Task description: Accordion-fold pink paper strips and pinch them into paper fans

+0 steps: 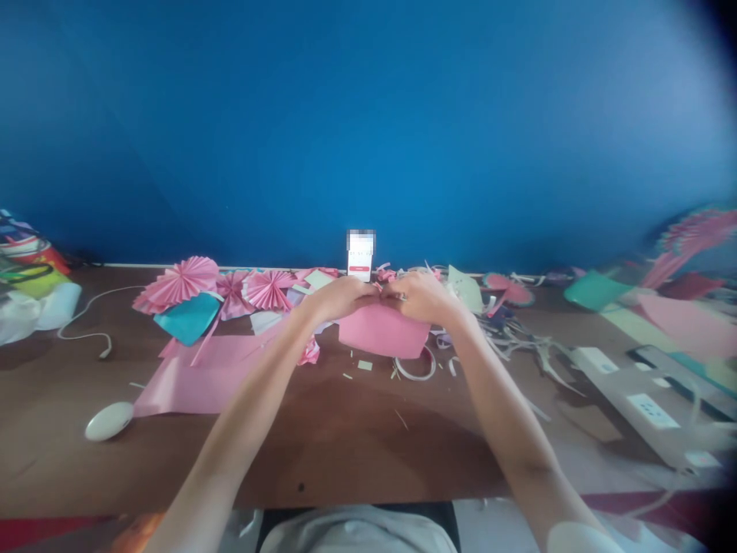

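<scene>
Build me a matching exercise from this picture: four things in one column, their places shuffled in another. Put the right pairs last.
Things
1. curved pink paper piece
2. white oval object
3. phone with a lit white screen
4. teal paper piece

Places
A. upright before the blue wall
B. beside a pleated pink paper fan
C. held by the left hand and right hand
D. by the near-left corner of the flat pink sheet

Pairs: 1-C, 2-D, 3-A, 4-B
</scene>
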